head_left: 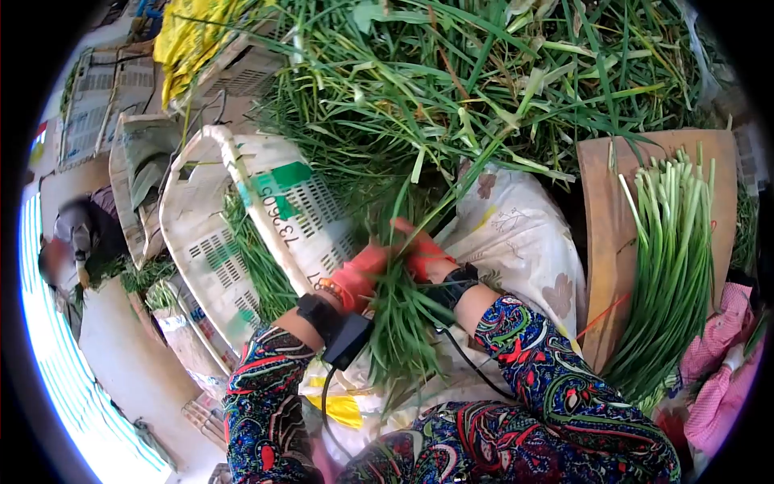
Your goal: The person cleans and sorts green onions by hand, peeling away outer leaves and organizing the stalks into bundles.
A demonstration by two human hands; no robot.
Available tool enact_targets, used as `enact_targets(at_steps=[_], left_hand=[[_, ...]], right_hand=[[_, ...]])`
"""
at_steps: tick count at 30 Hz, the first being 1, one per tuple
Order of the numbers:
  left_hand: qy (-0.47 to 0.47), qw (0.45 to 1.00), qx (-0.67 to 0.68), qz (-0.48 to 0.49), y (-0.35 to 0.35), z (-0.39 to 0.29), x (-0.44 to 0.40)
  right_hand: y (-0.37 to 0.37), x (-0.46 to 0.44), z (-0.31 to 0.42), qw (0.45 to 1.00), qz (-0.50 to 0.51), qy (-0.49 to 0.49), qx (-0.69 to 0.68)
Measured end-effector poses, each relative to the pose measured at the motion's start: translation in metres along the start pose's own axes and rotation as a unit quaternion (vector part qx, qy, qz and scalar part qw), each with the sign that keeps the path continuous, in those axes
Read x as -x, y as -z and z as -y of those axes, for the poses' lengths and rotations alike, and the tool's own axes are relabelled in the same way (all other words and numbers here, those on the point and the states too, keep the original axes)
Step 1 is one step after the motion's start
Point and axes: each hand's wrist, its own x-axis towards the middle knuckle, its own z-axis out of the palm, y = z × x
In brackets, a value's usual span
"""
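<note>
My left hand [355,278], in an orange-red glove, is closed round a bunch of garlic chives [403,323] in front of my lap. The gloved right hand [423,254] grips the same bunch from the other side, its fingers partly blurred. Long green leaves hang down between my wrists, and a few blades stick up past the fingers. Right behind the hands rises a big heap of loose garlic chives [484,89]. A pale flower-printed cloth [516,234] lies beside my right hand. Dark straps circle both wrists, with a black box by the left one.
To the left stands a white plastic basket [210,185] with a handle, more greens inside. At right, a neat pile of garlic chives [669,242] lies on a brown board [601,210]. A yellow sack [189,48] is at upper left. Another person [85,230] sits far left.
</note>
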Motion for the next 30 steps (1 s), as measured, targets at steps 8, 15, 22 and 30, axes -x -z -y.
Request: enact_targets(at_steps=[8,15,22,30], left_hand=[[-0.059,0.994,-0.022,-0.093,-0.027,-0.017,0.159],[-0.177,0.948,-0.182,-0.19,0.002,0.086,0.281],[-0.197,0.928,-0.16,-0.272,0.012,0.24,0.303],[-0.252,0.941,0.032,-0.224,0.011,0.288,0.271]], right_hand=[[-0.077,0.018,-0.04,0.98,0.07,0.155,0.103],[-0.126,0.079,-0.035,0.96,0.224,0.168,0.003],[-0.116,0.09,-0.023,0.957,0.089,0.133,0.244],[-0.163,0.112,-0.021,0.828,-0.025,0.347,0.439]])
